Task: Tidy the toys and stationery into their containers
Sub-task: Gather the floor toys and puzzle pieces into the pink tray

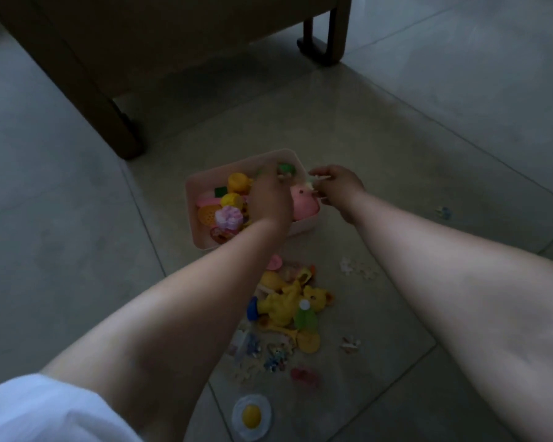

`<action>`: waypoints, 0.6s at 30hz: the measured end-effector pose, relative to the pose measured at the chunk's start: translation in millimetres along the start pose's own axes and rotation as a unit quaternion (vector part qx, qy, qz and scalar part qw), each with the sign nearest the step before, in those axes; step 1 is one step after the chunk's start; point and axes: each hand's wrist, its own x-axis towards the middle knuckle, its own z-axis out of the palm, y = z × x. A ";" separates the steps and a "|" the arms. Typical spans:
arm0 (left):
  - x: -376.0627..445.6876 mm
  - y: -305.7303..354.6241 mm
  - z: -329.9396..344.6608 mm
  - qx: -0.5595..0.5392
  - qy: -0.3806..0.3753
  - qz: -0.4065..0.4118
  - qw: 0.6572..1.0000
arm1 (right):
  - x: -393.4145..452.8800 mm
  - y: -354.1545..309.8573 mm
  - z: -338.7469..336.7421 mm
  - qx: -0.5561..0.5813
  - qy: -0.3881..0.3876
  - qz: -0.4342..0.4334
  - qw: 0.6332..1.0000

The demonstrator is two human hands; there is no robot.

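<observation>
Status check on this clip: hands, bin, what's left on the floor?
Both hands over pink bin, left hand and right hand each pinching small pieces. Yellow toy pile and toy fried egg still on floor.

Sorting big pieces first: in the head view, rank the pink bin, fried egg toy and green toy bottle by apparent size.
1. pink bin
2. fried egg toy; nearer the camera, so possibly flattered
3. green toy bottle

Probably home: dim tiled floor [428, 129], wooden furniture legs [324, 36], scattered toys [288, 307].
</observation>
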 end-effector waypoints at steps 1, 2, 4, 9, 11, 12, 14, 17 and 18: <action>6.9 -5.8 -7.7 0.011 0.012 -0.015 1.000 | -0.7 -2.8 5.8 0.016 -0.022 -0.001 1.000; 12.1 -10.9 -13.7 0.028 0.015 -0.026 0.999 | -1.0 -2.1 10.1 0.021 -0.031 -0.002 0.999; 17.2 -17.2 -19.4 0.080 0.009 -0.020 0.997 | -1.4 7.0 11.8 0.014 -0.008 0.004 1.000; 8.2 -7.4 15.2 0.148 -0.027 0.061 0.987 | -1.8 47.1 -30.2 -0.047 0.127 0.048 0.990; -1.9 6.9 36.7 0.111 -0.063 0.112 0.986 | -2.5 63.5 -58.9 -0.093 0.166 0.061 0.980; -8.1 13.3 46.2 0.095 -0.083 0.135 0.983 | -4.9 69.8 -72.6 -0.122 0.182 0.070 0.973; -21.9 21.7 66.4 0.073 -0.138 0.158 0.975 | -10.8 84.3 -99.1 -0.165 0.206 0.099 0.960; -39.9 27.4 101.5 0.057 -0.251 0.136 0.957 | -16.2 109.7 -133.6 -0.180 0.244 0.164 0.939; -44.8 27.0 110.3 0.068 -0.278 0.125 0.950 | -17.2 116.2 -140.7 -0.185 0.255 0.176 0.932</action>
